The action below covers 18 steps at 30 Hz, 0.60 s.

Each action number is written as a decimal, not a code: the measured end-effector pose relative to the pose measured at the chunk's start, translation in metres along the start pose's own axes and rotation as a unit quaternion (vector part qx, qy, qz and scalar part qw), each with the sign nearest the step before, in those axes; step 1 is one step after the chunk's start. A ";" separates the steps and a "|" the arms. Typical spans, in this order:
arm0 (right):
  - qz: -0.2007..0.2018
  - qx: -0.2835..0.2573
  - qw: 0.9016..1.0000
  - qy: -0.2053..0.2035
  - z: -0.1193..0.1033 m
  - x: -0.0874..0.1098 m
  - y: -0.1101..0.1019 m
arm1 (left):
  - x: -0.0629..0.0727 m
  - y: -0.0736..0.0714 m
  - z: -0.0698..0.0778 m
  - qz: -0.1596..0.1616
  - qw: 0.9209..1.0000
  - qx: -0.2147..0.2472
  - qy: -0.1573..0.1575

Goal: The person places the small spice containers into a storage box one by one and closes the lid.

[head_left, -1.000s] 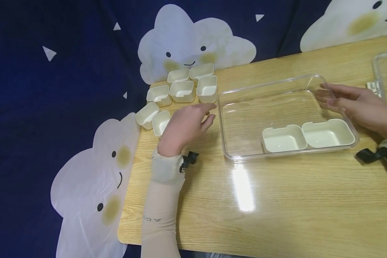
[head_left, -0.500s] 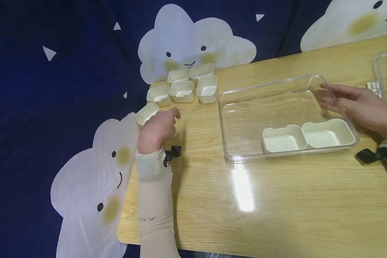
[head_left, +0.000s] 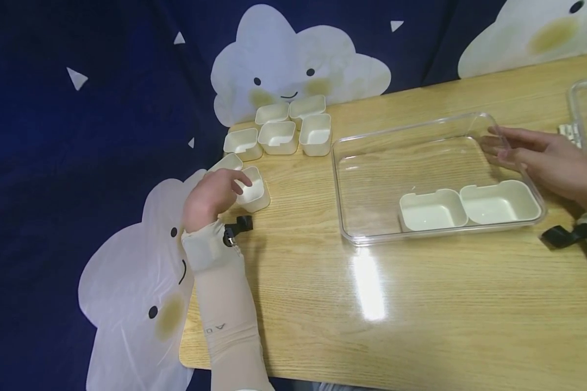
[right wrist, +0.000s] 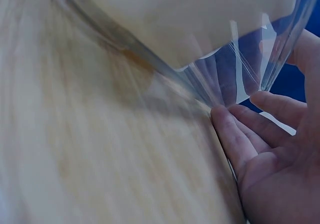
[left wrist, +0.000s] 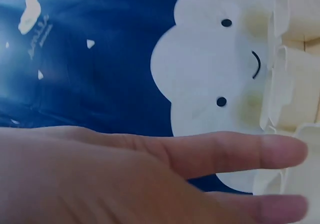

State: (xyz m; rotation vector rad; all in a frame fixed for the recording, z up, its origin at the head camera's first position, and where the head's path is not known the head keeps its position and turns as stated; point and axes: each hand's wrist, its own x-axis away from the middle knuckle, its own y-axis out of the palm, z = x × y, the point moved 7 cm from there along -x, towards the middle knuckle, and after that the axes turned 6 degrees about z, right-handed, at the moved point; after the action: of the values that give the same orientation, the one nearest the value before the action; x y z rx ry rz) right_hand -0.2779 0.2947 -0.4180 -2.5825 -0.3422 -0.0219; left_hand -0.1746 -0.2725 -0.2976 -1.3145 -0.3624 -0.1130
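My left hand point(head_left: 210, 196) is at the small cream bin point(head_left: 257, 200) near the table's left edge, with its fingertips over the bin's near side. In the left wrist view, two extended fingers of that hand point(left wrist: 150, 166) lie apart, reaching cream bins point(left wrist: 295, 91) at the right edge; contact is unclear. On the right, the clear plastic box point(head_left: 367, 190) holds two cream bins point(head_left: 432, 210) side by side along its front wall. My right hand point(head_left: 553, 160) rests its fairly straight fingers against the box's right end. The right wrist view shows these fingertips point(right wrist: 227, 129) at the clear wall.
Several more cream bins point(head_left: 278, 138) stand grouped at the table's back left corner, and another point(head_left: 230, 162) is partly behind the left hand. A clear lid-like piece point(head_left: 579, 117) lies at the far right. Dark cloud-printed cloth point(head_left: 127, 108) hangs behind and left.
My left hand has moved left, away from the clear box, and then past the nearest bin, which it previously covered. That bin now shows again. The right hand and box have stayed put.
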 end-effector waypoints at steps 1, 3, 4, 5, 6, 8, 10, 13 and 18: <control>-0.001 0.000 1.000 0.002 0.000 0.000 0.000 | -0.002 0.000 -0.002 0.003 1.000 -0.001 0.002; -0.002 0.000 1.000 0.004 0.001 0.000 0.001 | -0.005 -0.001 -0.006 0.016 1.000 -0.003 0.003; -0.003 0.001 1.000 0.006 0.001 0.000 0.001 | -0.006 -0.001 -0.009 0.023 1.000 -0.003 0.004; -0.004 -0.003 1.000 0.008 0.002 0.000 0.001 | -0.007 -0.001 -0.011 0.029 1.000 0.000 0.004; -0.003 0.000 1.000 0.009 0.003 -0.001 0.001 | -0.008 -0.001 -0.013 0.037 0.999 -0.001 0.006; -0.005 -0.004 1.000 0.009 0.003 -0.001 0.001 | -0.009 -0.001 -0.016 0.048 0.999 -0.001 0.008; -0.007 -0.008 1.000 0.011 0.004 -0.002 0.002 | -0.011 0.000 -0.020 0.050 0.999 0.003 0.005; -0.006 0.000 1.000 0.016 0.007 -0.002 0.001 | -0.014 0.003 -0.023 0.046 0.999 0.001 0.005; 0.002 0.032 0.999 0.032 0.011 0.000 -0.003 | -0.018 0.006 -0.024 0.051 0.999 -0.002 0.018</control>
State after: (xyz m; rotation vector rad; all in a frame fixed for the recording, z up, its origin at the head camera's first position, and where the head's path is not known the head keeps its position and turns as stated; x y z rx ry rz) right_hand -0.2796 0.3025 -0.4258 -2.5129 -0.3102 -0.0895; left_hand -0.1847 -0.2966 -0.3139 -1.3309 -0.2632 -0.0514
